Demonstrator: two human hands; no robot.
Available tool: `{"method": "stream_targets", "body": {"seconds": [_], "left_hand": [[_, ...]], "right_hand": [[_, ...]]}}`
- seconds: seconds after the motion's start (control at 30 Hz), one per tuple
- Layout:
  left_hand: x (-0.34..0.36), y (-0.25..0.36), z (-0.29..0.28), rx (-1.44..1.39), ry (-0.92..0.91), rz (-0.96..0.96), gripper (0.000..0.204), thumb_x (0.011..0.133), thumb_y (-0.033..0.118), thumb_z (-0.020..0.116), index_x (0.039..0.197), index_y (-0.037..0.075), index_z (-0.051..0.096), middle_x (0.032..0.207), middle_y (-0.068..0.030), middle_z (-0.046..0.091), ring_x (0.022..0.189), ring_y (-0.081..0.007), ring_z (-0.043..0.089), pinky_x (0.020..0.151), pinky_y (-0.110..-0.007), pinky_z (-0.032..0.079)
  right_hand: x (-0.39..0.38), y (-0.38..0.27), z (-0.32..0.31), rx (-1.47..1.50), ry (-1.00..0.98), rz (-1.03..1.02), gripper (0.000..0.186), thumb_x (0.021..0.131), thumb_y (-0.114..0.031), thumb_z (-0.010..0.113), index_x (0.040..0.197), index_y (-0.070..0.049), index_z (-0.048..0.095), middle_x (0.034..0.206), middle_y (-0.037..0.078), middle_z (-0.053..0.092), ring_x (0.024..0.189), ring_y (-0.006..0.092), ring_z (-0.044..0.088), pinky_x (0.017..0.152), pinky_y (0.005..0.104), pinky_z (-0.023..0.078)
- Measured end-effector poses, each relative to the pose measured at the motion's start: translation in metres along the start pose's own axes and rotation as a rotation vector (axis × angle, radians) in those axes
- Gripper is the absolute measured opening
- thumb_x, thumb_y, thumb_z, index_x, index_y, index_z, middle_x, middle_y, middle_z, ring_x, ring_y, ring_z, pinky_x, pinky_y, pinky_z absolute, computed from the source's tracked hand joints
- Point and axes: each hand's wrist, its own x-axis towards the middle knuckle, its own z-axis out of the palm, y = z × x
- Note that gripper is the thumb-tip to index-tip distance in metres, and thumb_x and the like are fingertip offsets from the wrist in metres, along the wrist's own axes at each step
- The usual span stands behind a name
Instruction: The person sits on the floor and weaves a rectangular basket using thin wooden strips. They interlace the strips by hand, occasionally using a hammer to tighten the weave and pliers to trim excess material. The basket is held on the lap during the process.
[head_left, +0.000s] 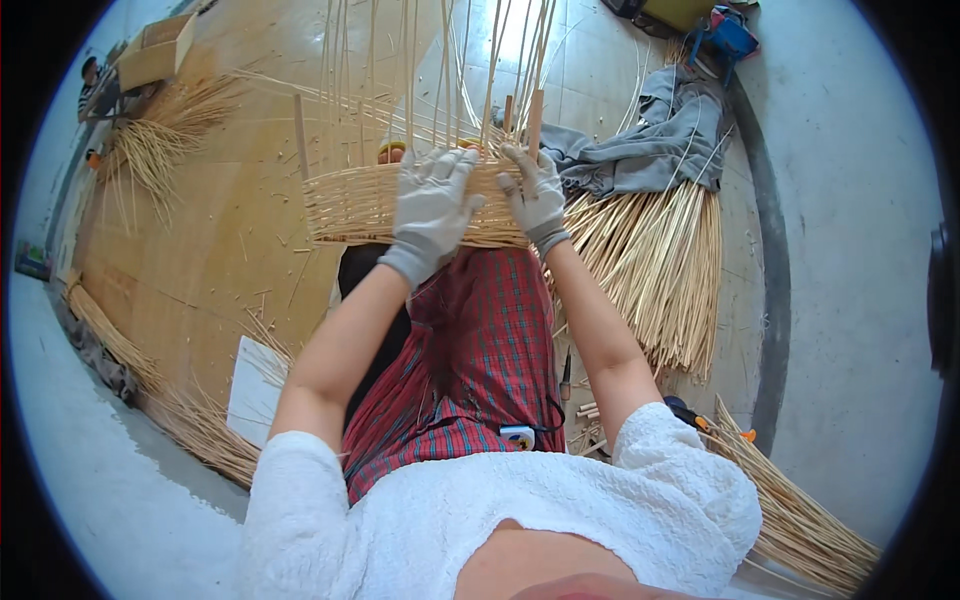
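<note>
A partly woven wicker basket (345, 205) of pale strands stands across my knees, with long upright stakes (408, 80) rising from it. My left hand (432, 205), in a white glove with a grey cuff, lies on the middle of the woven wall, fingers stretched toward the upper rim. At the basket's right end is my right hand (535, 195), gloved the same way. Its fingers bend over the rim beside a flat wooden corner post (536, 120), thumb toward the weave. Whether a single strand is pinched there is too small to tell. Another wooden post (300, 135) marks the left end.
On the right lies a large bundle of strands (650, 270), partly under a grey cloth (650, 150). More strands (165, 150) lie far left, beside a cardboard box (157, 50). A white sheet (257, 390) and a pointed tool (566, 375) are near my legs. Another bundle (800, 510) lies lower right.
</note>
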Motion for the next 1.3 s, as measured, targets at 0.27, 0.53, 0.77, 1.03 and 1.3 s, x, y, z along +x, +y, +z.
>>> {"method": "stream_targets", "body": {"seconds": [0.27,0.53,0.77,1.03,1.3], "left_hand": [[-0.006,0.01,0.031,0.006,-0.139,-0.074,0.067,0.084,0.045,0.071,0.143,0.017,0.055,0.141,-0.005,0.057,0.139,-0.0307,0.043,0.124,-0.055,0.016],[-0.052,0.02,0.012,0.106,-0.324,-0.107,0.086,0.087,0.045,0.071,0.16,0.023,0.032,0.165,-0.0121,0.031,0.153,-0.0408,0.024,0.125,-0.058,0.013],[-0.114,0.022,0.015,0.006,-0.55,-0.116,0.099,0.084,0.038,0.077,0.164,0.025,0.022,0.17,-0.0101,0.019,0.156,-0.0391,0.013,0.126,-0.057,0.01],[-0.151,0.08,-0.035,-0.841,-0.511,-0.131,0.012,0.094,0.013,0.068,0.102,0.006,0.072,0.089,-0.0102,0.07,0.083,-0.0235,0.068,0.078,-0.037,0.054],[-0.193,0.117,-0.059,-1.502,-1.117,-0.622,0.026,0.106,0.025,0.058,0.124,0.007,0.06,0.092,-0.0055,0.067,0.08,-0.0121,0.067,0.069,-0.029,0.058]], "right_hand": [[-0.01,0.001,0.004,0.003,0.033,0.068,0.025,0.091,-0.028,0.072,0.112,-0.015,0.069,0.111,0.015,0.063,0.107,0.0367,0.061,0.094,0.0457,0.047],[-0.043,-0.075,-0.066,0.035,-0.017,0.013,0.064,0.089,-0.028,0.076,0.143,-0.005,0.053,0.15,0.023,0.047,0.142,0.0416,0.043,0.116,0.0467,0.037],[-0.237,-0.166,-0.175,0.144,-0.769,-0.37,0.05,0.081,-0.036,0.078,0.127,-0.018,0.069,0.121,0.009,0.064,0.116,0.0281,0.063,0.104,0.0453,0.048],[-0.268,-0.174,-0.161,-0.015,-0.655,-0.296,0.045,0.078,-0.042,0.075,0.117,-0.02,0.07,0.106,0.007,0.063,0.1,0.0264,0.063,0.087,0.0446,0.048],[-0.238,-0.154,-0.148,0.515,-0.384,0.352,0.035,0.095,-0.044,0.062,0.086,-0.01,0.066,0.087,0.009,0.065,0.081,0.0278,0.065,0.072,0.0394,0.052]]}}
